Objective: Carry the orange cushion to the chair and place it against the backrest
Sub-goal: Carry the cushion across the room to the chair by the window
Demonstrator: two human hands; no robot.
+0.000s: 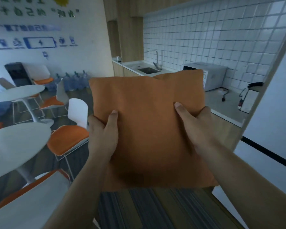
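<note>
A square orange cushion (147, 116) fills the middle of the view, held up in front of me above the floor. My left hand (104, 131) grips its left edge, thumb on the front face. On the right edge sits my right hand (193, 123), thumb also pressed on the front. A chair (68, 138) with a white backrest and an orange seat stands to the left of the cushion, beside a round white table; its seat is bare.
Round white tables (12, 146) and more orange-seated chairs (51, 101) fill the left side. Water bottles (73, 80) line the far wall. A counter with sink (148, 70) and microwave (211, 75) runs along the tiled right wall. A white partition (271, 113) stands close on the right.
</note>
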